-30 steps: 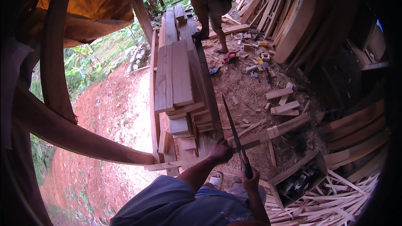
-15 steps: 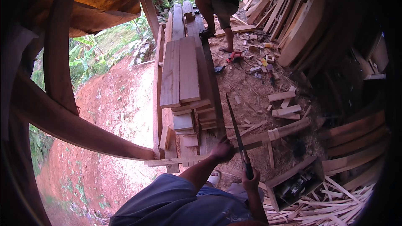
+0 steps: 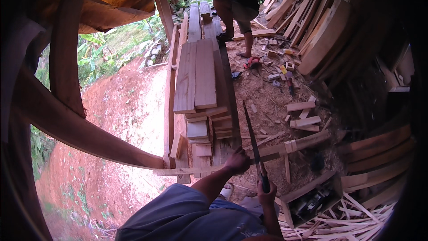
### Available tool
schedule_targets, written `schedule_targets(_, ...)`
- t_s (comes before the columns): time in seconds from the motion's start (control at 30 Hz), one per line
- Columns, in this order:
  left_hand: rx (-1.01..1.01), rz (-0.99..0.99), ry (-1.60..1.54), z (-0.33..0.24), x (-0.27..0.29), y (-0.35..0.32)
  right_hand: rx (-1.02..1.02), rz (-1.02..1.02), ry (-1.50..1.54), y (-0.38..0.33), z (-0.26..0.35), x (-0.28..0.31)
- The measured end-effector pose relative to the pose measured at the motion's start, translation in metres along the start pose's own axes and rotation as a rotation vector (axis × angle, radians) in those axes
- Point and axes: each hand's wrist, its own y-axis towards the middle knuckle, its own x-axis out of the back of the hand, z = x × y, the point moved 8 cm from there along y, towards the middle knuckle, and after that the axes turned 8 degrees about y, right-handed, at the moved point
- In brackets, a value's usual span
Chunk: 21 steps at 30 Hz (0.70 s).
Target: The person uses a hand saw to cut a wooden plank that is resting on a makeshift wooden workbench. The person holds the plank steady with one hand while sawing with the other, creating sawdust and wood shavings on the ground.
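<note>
My right hand [image 3: 266, 193] grips the handle of a long dark blade [image 3: 251, 137] that points up and away from me. My left hand [image 3: 237, 161] rests on a long thin wooden strip [image 3: 196, 169] lying crosswise in front of me, and its fingers curl over the strip's edge. The blade crosses the strip just right of my left hand. Behind the strip stands a stack of wooden planks [image 3: 198, 80].
Another person [image 3: 238, 4] stands at the far end of the plank stack. Boards [image 3: 312, 22] lean at the back right, with offcuts [image 3: 304, 116] scattered on the dirt floor. A box [image 3: 310, 201] and wood strips [image 3: 356, 223] lie at lower right. A red earth slope [image 3: 120, 116] drops on the left.
The view has shifted slightly. Both hands keep their hold and the blade stays near the strip. The person at the back has shifted stance a little.
</note>
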Motion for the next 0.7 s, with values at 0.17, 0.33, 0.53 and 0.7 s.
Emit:
schedule_targets(0.17, 0.0, 0.048, -0.017, -0.003, 0.001, 0.001, -0.056, 0.008, 0.053, 0.001, 0.028, 0.0)
schedule_targets(0.33, 0.003, 0.016, -0.032, 0.003, -0.015, 0.0, -0.023, -0.009, 0.017, 0.0, 0.007, 0.002)
schedule_targets(0.53, -0.006, 0.06, -0.032, 0.001, -0.011, 0.003, -0.027, 0.014, 0.039, 0.002, -0.014, 0.002)
schedule_targets(0.7, -0.005, 0.054, -0.055, 0.0, -0.003, 0.001, -0.003, 0.014, 0.056, 0.003, -0.022, 0.003)
